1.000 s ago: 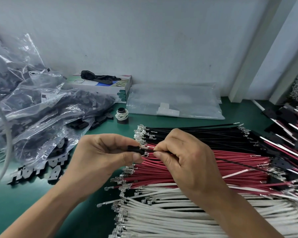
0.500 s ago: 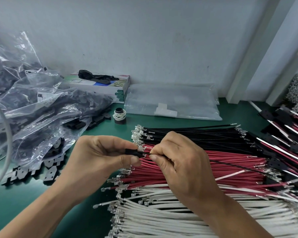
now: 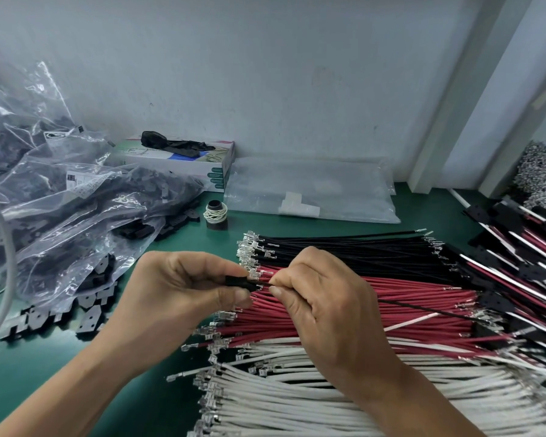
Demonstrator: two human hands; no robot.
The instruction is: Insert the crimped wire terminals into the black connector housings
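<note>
The single head view looks forward and down, close above the left hand and right hand.

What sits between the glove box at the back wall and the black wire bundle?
In the head view, a small black spool wound with white cord stands on the green mat between the white glove box and the black wire bundle.

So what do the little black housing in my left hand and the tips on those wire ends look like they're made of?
The black housing looks like matte moulded plastic: dull, even black, no glint. The wire terminals look like bright plated metal, silvery and glinting. Which metal cannot be told.
</note>
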